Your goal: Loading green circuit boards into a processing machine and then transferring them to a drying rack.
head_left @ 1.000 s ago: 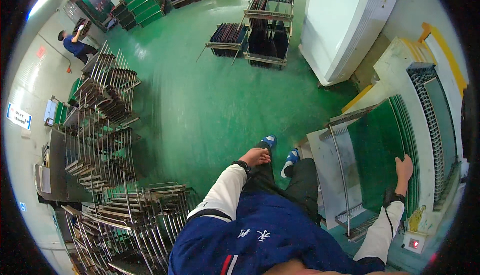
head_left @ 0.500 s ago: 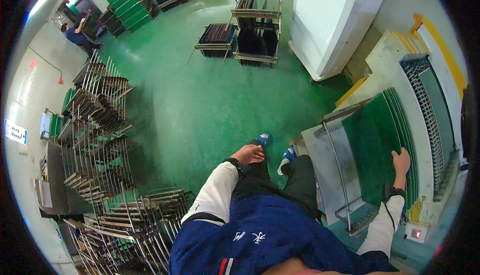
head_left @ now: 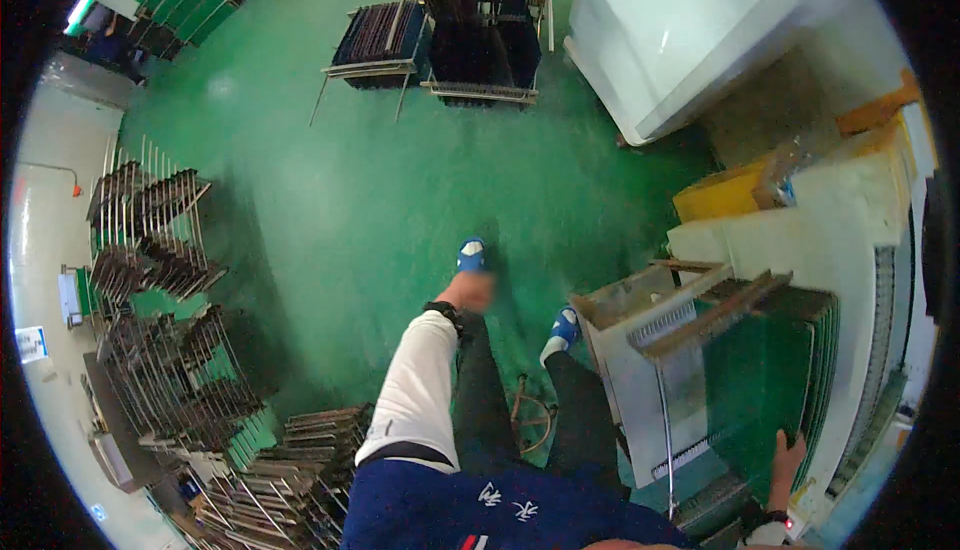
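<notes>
My right hand (head_left: 787, 465) is at the near edge of a row of upright green panels (head_left: 750, 360), with the fingers closed on a panel's edge. The panels stand in a metal rack (head_left: 664, 425) with toothed bars, on my right. My left hand (head_left: 467, 291) hangs over the floor in front of my left leg, away from the rack. Its fingers are smeared by motion, and nothing shows in them.
Beside the panels runs a pale machine (head_left: 850, 230) with a toothed track. Stacked metal racks (head_left: 165, 370) line the left side. Ahead stand racks of dark panels (head_left: 485, 45) and a large white cabinet (head_left: 690, 30). A round metal stool base (head_left: 533, 420) shows between my legs.
My view has shifted, so the far racks sit higher in the picture. My right hand stays at the panels, now lower in view. My left hand has moved and is blurred.
</notes>
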A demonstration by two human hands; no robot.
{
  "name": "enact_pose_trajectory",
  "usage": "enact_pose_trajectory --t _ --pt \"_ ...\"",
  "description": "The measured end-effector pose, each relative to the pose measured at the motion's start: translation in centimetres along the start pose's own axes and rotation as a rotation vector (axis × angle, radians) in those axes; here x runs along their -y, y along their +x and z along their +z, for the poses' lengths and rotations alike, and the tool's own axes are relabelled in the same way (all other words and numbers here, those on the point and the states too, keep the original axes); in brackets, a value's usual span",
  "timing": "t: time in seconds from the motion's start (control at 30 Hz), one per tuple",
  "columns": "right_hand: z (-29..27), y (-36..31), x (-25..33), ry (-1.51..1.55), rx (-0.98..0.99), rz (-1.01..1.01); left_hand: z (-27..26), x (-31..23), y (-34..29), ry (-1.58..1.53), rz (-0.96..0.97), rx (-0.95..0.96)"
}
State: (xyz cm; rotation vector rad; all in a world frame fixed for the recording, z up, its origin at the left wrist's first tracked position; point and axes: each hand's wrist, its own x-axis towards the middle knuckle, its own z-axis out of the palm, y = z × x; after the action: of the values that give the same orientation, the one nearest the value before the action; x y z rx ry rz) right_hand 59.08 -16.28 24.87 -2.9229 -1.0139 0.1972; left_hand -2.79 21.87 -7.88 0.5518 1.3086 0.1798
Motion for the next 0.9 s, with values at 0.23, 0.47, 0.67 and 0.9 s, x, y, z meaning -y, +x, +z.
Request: enact_pose_trajectory --t 0.23,0.47,0.67,0.9 --pt "-3.6 0.4 4.1 -0.774 0.271 0.146 2.9 -4.8 7.9 -0.091 -0.005 0.216" --pt "-6.0 5.0 10.0 -0.829 0.368 -0.048 -5.8 -14.0 9.3 -0.009 -0.008 0.149" --pt "4.9 15.9 42.4 -0.014 0.539 -0.318 -16.9 -21.2 18.0 0.769 0.44 -0.203" --pt "18.9 25.7 73.6 0.799 0.657 -0.293 -15.1 -32.0 25.3 1.059 0.55 -0.325"
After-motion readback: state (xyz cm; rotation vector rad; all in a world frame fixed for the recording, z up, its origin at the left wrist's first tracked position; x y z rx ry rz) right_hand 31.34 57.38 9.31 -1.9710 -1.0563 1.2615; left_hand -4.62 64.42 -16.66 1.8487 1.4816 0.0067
